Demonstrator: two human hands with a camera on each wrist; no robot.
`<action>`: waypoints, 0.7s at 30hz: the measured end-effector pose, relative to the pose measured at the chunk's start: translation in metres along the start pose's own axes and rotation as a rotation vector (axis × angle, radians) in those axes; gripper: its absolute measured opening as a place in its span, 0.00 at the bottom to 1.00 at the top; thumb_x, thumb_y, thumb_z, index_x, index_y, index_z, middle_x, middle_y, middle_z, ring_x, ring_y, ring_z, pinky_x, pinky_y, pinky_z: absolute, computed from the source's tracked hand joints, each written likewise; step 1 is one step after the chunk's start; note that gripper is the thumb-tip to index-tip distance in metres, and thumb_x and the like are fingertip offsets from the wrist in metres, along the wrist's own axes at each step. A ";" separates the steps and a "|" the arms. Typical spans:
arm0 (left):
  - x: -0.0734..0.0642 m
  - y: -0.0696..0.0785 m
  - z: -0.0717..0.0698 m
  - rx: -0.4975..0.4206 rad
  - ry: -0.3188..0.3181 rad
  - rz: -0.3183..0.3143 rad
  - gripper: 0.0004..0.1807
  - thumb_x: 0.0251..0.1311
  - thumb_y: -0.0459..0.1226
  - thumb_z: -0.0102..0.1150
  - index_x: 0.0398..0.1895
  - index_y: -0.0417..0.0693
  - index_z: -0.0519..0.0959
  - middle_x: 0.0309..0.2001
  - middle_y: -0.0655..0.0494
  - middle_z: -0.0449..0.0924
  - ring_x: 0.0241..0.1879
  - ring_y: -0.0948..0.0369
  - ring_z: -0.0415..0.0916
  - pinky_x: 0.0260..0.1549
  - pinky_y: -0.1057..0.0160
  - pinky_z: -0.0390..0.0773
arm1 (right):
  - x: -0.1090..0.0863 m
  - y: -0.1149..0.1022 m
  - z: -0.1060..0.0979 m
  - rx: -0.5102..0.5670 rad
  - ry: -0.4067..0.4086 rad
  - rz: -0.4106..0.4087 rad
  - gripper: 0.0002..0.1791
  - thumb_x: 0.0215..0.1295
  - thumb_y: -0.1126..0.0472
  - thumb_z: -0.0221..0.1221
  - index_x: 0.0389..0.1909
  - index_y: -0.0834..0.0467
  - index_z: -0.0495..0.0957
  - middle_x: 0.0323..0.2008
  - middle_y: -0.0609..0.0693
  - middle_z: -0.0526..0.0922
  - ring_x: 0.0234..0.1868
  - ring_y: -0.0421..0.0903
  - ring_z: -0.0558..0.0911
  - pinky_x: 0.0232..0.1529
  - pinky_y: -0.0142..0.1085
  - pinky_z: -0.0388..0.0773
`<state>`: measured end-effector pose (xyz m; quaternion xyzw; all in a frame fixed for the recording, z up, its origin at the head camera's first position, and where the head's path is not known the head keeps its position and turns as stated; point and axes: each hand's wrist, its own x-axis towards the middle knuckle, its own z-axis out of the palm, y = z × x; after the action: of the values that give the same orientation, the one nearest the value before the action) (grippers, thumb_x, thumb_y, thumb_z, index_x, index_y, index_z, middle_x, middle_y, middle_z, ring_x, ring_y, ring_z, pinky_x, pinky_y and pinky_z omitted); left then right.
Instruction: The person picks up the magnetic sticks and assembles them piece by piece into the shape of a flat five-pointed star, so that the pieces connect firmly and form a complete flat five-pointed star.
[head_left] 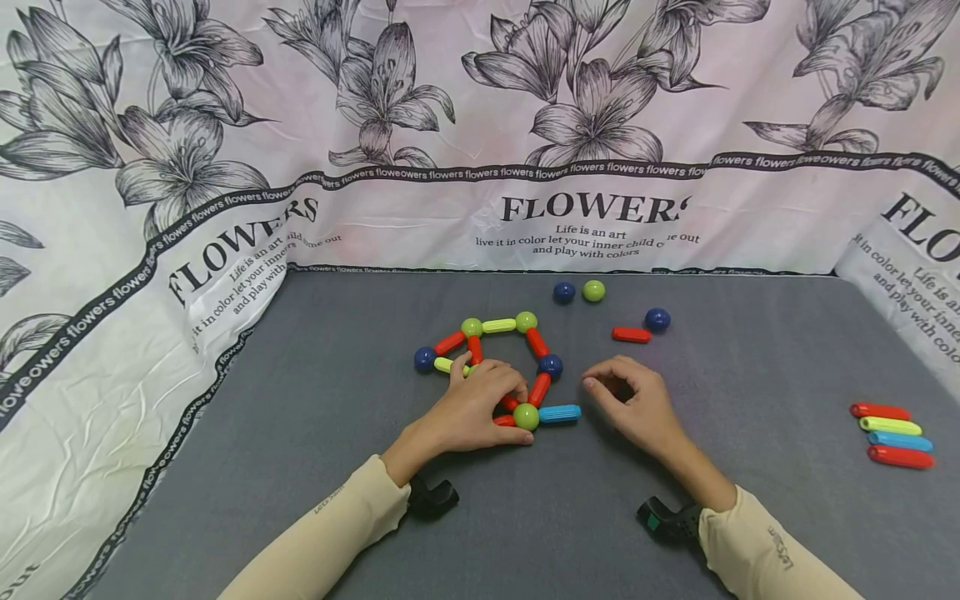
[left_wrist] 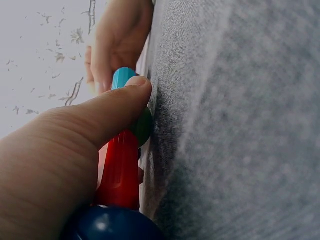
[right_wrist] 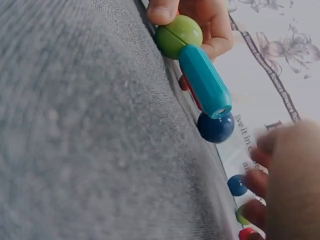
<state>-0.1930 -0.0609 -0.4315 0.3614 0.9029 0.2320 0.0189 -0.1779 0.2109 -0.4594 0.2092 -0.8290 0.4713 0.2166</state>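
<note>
The frame (head_left: 537,342) of rods and balls lay on the table (head_left: 337,358), partly covered by the left hand (head_left: 480,407). This hand pinched the frame at its nearest green ball (head_left: 527,417); from this ball a blue rod (head_left: 560,414) pointed to the frame's right. I judged the frame light, its parts hard, smooth and a little slippery, but the joints possibly weak; a ball seemed a better hold than a rod's end. The right hand (head_left: 633,408), right of the frame, was loosely bent, with nothing visible in it. Behind and right of the frame were two loose balls (head_left: 564,292) and a red rod (head_left: 632,335); well to its right, four rods (head_left: 896,440).
</note>
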 end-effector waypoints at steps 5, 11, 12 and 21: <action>0.000 0.000 0.000 -0.004 -0.005 0.000 0.22 0.52 0.58 0.75 0.41 0.62 0.75 0.41 0.70 0.76 0.61 0.62 0.68 0.71 0.31 0.41 | 0.004 0.008 -0.005 -0.230 0.237 0.021 0.06 0.56 0.70 0.69 0.36 0.62 0.86 0.34 0.57 0.82 0.36 0.50 0.71 0.43 0.41 0.57; -0.001 -0.001 0.000 -0.011 -0.007 0.004 0.22 0.52 0.58 0.75 0.41 0.62 0.75 0.40 0.71 0.76 0.60 0.62 0.67 0.71 0.31 0.41 | 0.003 0.013 -0.009 -0.385 0.172 0.097 0.19 0.60 0.65 0.67 0.52 0.64 0.84 0.53 0.65 0.80 0.50 0.65 0.68 0.47 0.61 0.53; -0.001 0.000 0.000 -0.014 -0.006 0.004 0.22 0.52 0.58 0.75 0.41 0.62 0.74 0.39 0.71 0.76 0.60 0.62 0.67 0.71 0.31 0.42 | 0.002 0.013 -0.009 -0.405 0.143 0.101 0.20 0.60 0.65 0.67 0.55 0.64 0.83 0.55 0.66 0.80 0.52 0.66 0.68 0.47 0.63 0.54; -0.001 0.000 0.000 -0.009 -0.005 0.004 0.22 0.52 0.58 0.75 0.41 0.63 0.74 0.39 0.71 0.75 0.59 0.62 0.67 0.71 0.31 0.42 | 0.001 0.012 -0.009 -0.444 0.025 0.114 0.17 0.62 0.64 0.67 0.52 0.62 0.85 0.53 0.61 0.84 0.50 0.62 0.71 0.46 0.59 0.55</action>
<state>-0.1925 -0.0615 -0.4320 0.3636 0.9011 0.2352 0.0224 -0.1833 0.2242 -0.4628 0.1031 -0.9202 0.2912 0.2404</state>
